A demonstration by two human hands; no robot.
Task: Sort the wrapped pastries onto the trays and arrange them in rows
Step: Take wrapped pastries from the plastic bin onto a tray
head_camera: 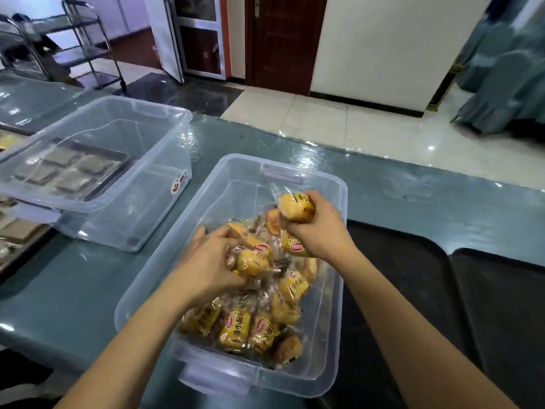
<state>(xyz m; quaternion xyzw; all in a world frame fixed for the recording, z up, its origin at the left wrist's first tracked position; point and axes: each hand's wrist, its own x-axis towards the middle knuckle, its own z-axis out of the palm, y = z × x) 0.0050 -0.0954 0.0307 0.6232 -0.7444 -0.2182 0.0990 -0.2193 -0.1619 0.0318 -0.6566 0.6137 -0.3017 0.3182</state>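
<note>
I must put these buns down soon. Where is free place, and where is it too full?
Free: both black trays, the near one right of the bun bin and the second beyond it. Crowded: the bin's bun pile, where the left hand and right hand grip buns.

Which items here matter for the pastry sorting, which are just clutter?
In play: clear plastic bin of yellow wrapped pastries; left hand; right hand holding one pastry; black trays.

Idle: second clear bin; metal trolley; brown door.

White wall [383,45], dark wooden door [283,39], glossy tiled floor [339,125], metal trolley [85,45]
</note>
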